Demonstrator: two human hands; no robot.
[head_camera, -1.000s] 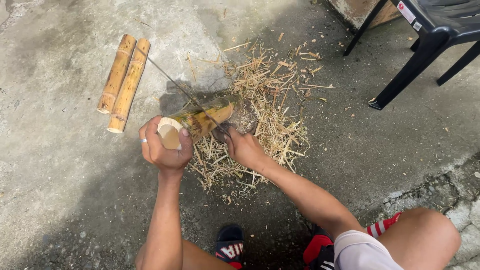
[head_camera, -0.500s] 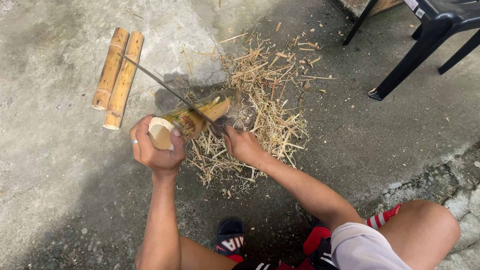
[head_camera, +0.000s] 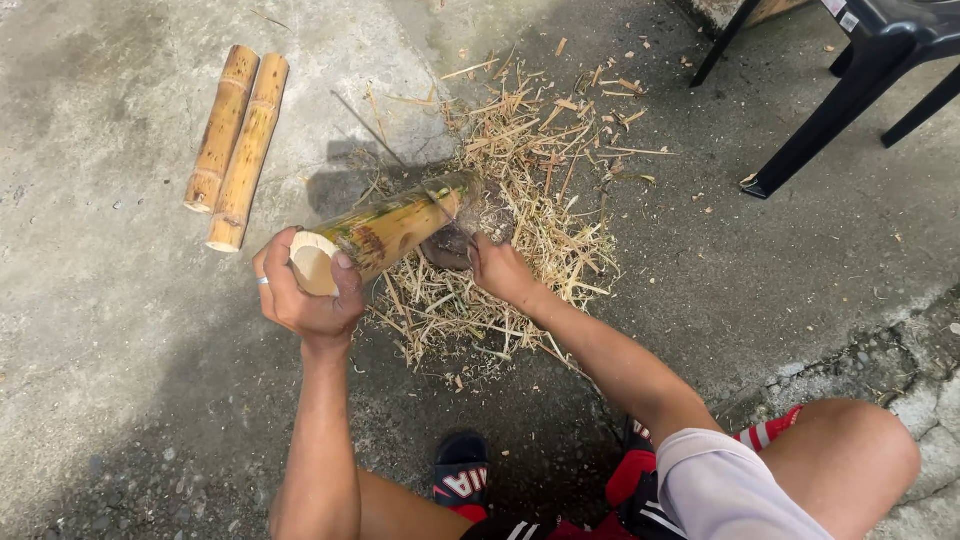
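Observation:
My left hand (head_camera: 300, 290) grips the near cut end of a green-yellow bamboo section (head_camera: 395, 228), which slants away with its far end resting on a dark block (head_camera: 460, 240). My right hand (head_camera: 500, 270) is closed around the handle of a long thin blade (head_camera: 385, 140) that crosses the bamboo's far end and points away to the upper left. A ring shows on a left-hand finger.
Two cut yellow bamboo pieces (head_camera: 235, 145) lie side by side on the concrete at upper left. A heap of straw-like shavings (head_camera: 520, 190) surrounds the block. Black chair legs (head_camera: 830, 100) stand at upper right. My knee (head_camera: 850, 450) and sandalled feet (head_camera: 460, 470) are near the bottom edge.
The bamboo section has tipped lower and now lies more stretched out over the block, and my left hand has slid nearer to me. The blade still sits at the far end.

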